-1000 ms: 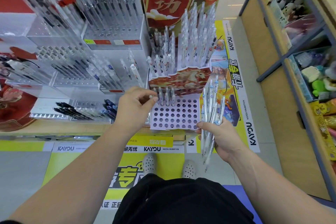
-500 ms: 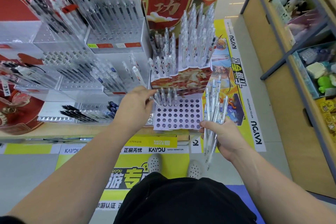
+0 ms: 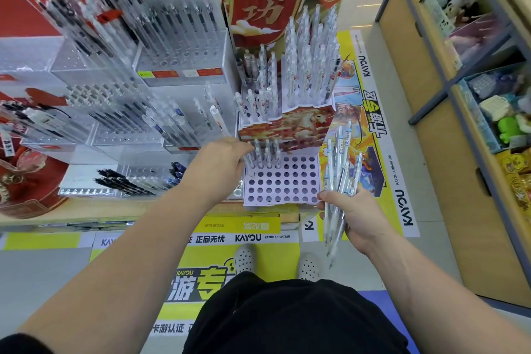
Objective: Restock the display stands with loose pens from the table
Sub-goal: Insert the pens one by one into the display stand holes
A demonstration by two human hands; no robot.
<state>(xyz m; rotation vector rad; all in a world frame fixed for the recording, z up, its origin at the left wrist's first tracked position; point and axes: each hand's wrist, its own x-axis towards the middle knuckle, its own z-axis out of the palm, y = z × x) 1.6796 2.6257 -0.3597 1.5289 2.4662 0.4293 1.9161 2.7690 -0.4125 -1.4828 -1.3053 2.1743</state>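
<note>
The white holed stand sits at the front edge of the table. Most of its holes are bare, and only the back rows hold a few clear pens, upright. The left hand is at the stand's back left corner, fingers curled in against the end pen; whether they pinch it I cannot tell. Just right of the stand, the right hand grips a bundle of loose pens, fingers wrapped round it, tips fanning upward. Behind the stand, raised tiers are packed with upright pens. Left of the stand, clear acrylic racks hold slanted pens, and a low tray holds dark pens lying flat.
</note>
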